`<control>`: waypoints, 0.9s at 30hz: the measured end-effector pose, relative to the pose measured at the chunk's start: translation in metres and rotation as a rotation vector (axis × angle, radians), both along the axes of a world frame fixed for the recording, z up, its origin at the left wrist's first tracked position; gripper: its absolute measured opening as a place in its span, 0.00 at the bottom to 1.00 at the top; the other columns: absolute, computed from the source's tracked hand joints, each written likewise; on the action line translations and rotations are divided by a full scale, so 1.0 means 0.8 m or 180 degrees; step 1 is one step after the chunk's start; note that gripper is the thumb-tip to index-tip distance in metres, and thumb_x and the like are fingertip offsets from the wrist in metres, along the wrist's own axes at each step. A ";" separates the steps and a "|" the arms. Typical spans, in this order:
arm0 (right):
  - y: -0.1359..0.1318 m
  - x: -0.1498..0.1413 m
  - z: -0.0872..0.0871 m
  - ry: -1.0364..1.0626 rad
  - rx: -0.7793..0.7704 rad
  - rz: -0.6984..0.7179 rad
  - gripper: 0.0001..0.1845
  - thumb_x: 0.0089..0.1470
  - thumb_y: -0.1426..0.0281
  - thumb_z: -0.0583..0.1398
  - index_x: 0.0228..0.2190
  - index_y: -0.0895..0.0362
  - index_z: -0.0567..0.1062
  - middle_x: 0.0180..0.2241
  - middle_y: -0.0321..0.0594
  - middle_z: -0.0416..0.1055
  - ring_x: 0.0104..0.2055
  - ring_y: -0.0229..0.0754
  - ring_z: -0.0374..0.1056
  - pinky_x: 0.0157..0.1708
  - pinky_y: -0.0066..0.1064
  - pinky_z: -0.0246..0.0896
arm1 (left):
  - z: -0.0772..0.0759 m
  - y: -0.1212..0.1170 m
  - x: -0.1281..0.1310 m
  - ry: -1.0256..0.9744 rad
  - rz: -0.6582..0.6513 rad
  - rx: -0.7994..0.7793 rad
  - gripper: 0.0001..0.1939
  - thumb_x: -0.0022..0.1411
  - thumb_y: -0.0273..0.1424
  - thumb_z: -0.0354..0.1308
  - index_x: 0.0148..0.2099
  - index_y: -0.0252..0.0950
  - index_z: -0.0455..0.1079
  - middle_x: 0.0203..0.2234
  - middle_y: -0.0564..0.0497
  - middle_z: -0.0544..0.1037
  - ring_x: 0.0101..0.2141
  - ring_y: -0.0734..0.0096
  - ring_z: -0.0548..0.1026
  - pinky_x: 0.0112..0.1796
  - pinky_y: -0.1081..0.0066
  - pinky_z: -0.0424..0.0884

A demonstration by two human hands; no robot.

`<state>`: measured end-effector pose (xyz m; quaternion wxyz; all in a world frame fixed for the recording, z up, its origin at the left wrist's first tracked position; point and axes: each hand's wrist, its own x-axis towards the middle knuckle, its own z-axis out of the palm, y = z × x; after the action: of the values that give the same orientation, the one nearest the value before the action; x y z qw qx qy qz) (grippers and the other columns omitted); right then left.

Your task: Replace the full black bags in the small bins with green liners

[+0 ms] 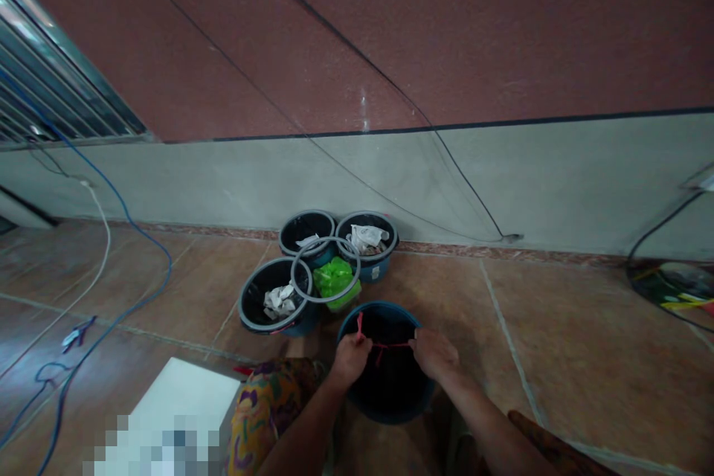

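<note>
A blue bin point(384, 420) stands on the floor between my knees, with a black bag point(390, 379) lining its dark inside. Across its mouth runs a red drawstring point(390, 346), stretched between my two hands. My left hand point(351, 358) is closed on the string at the bin's left rim, and a red end sticks up above the fingers. At the right rim my right hand point(438, 353) pinches the other end. Beyond the bin, a loose grey ring point(295, 271) rests over a bright green plastic bag point(338, 279) and the edges of nearby bins.
Three lined bins hold crumpled white waste: a left one point(242, 312), a back one point(282, 238) and a right one point(376, 268). Blue cable point(161, 249) trails across the left floor, near a white box point(184, 387). A thin black cable point(462, 178) hangs down the wall.
</note>
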<state>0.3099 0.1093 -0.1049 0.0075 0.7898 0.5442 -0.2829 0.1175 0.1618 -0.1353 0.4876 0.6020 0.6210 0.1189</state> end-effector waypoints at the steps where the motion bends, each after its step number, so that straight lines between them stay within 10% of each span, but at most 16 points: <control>1: 0.001 -0.001 0.003 -0.0014 0.0004 0.0030 0.15 0.61 0.66 0.53 0.38 0.59 0.78 0.41 0.54 0.78 0.47 0.55 0.74 0.39 0.38 0.65 | -0.001 0.000 0.003 -0.0337 0.0246 -0.0211 0.16 0.58 0.35 0.56 0.20 0.36 0.62 0.13 0.59 0.61 0.18 0.78 0.61 0.24 0.75 0.55; 8: 0.008 -0.009 0.028 0.0383 0.0448 0.0221 0.14 0.59 0.70 0.53 0.31 0.56 0.78 0.36 0.46 0.79 0.40 0.45 0.74 0.37 0.32 0.59 | 0.003 -0.008 0.024 -0.1918 0.0700 -0.0889 0.23 0.50 0.51 0.60 0.24 0.35 0.63 0.21 0.52 0.73 0.18 0.79 0.65 0.21 0.75 0.59; 18: 0.011 -0.026 0.047 0.1842 0.0981 0.0419 0.10 0.53 0.71 0.55 0.26 0.56 0.75 0.27 0.38 0.76 0.33 0.39 0.71 0.35 0.29 0.59 | -0.013 -0.013 0.024 -0.1425 -0.0661 -0.0446 0.07 0.48 0.31 0.60 0.31 0.32 0.72 0.18 0.58 0.69 0.21 0.79 0.63 0.24 0.75 0.58; 23: 0.021 -0.025 0.033 0.2925 0.1176 -0.0829 0.23 0.58 0.55 0.50 0.46 0.56 0.70 0.38 0.42 0.76 0.29 0.38 0.71 0.31 0.30 0.67 | -0.012 -0.016 0.026 -0.1316 -0.0538 -0.0252 0.11 0.58 0.37 0.55 0.33 0.34 0.70 0.19 0.58 0.67 0.21 0.78 0.64 0.26 0.74 0.60; 27: 0.021 -0.018 0.015 0.2376 0.0727 -0.1089 0.24 0.61 0.65 0.43 0.52 0.56 0.69 0.50 0.47 0.74 0.30 0.36 0.73 0.33 0.31 0.69 | -0.008 -0.017 0.027 -0.1337 -0.0413 -0.0236 0.08 0.60 0.34 0.52 0.33 0.36 0.67 0.22 0.57 0.69 0.23 0.78 0.65 0.27 0.75 0.62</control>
<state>0.2957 0.1263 -0.0925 -0.3246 0.7079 0.3986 -0.4844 0.1388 0.1479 -0.1416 0.6348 0.5844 0.4696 0.1871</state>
